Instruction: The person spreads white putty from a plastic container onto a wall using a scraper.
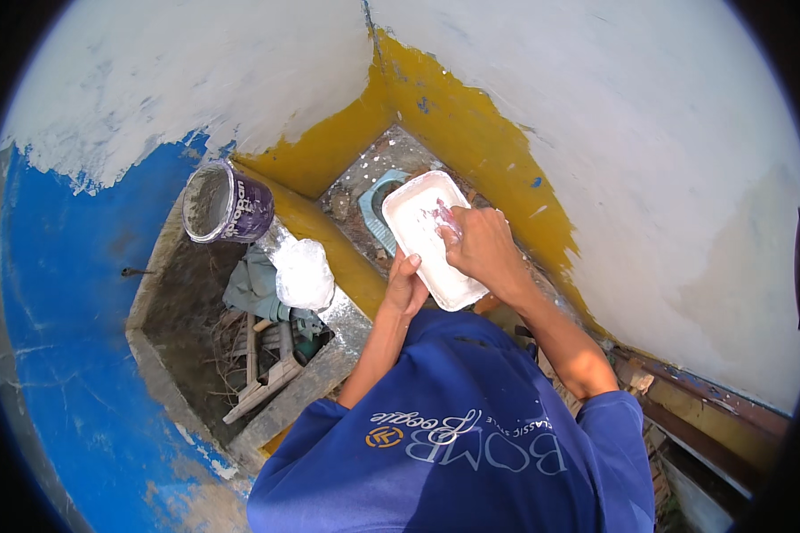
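A white rectangular tray (446, 277) with a pale paste smeared inside is held out in front of me, tilted. My left hand (406, 286) is closed on its near left edge, the thumb over the rim. Over the tray's right side is my right hand (487, 250), its fingers curled round a small purple-pink thing (444, 216) coated in white. That thing is mostly covered by the fingers, and I cannot tell its kind. It sits low in the tray, close to or touching the paste.
A purple bucket (251, 209) stands tilted on a ledge to the left, beside a white lump (304, 274). Below them, a concrete basin (173, 311) holds grey-green cloth (251, 282) and wood pieces (267, 386). A light-blue squat toilet (373, 211) lies behind the tray. Patchy white walls (640, 160) meet ahead.
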`<state>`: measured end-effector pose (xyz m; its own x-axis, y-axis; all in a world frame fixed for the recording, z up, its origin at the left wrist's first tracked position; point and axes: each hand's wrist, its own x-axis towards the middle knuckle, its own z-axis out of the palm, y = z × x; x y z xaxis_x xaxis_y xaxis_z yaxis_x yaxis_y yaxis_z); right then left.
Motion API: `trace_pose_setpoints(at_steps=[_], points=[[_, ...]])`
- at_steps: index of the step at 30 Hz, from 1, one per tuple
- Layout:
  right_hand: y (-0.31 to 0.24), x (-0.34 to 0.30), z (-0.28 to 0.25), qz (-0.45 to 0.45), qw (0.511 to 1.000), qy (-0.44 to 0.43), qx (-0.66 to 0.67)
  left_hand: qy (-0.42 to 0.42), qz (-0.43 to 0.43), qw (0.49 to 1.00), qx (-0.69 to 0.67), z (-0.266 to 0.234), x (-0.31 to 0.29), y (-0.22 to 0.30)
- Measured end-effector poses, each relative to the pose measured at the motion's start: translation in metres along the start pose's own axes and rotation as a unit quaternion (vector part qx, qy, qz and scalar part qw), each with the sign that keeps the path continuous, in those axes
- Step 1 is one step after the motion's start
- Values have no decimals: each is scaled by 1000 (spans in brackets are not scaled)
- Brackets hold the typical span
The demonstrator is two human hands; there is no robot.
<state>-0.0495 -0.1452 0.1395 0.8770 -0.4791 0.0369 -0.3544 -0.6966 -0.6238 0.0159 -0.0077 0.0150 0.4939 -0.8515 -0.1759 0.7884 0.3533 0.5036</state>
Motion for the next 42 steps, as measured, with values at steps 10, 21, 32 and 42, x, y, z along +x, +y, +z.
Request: trace_pose_setpoints(at_steps=[10, 21, 32, 42], points=[[16, -7, -18, -24, 997, 34, -63, -14, -10, 1000, 8, 17, 21, 1], [-6, -3, -17, 16, 1000, 9, 24, -16, -10, 1000, 10, 20, 24, 4], [1, 3, -7, -11, 999, 39, 21, -10, -20, 1000, -2, 25, 21, 12], [3, 12, 0, 4, 998, 44, 35, -3, -21, 1000, 0, 15, 21, 11]])
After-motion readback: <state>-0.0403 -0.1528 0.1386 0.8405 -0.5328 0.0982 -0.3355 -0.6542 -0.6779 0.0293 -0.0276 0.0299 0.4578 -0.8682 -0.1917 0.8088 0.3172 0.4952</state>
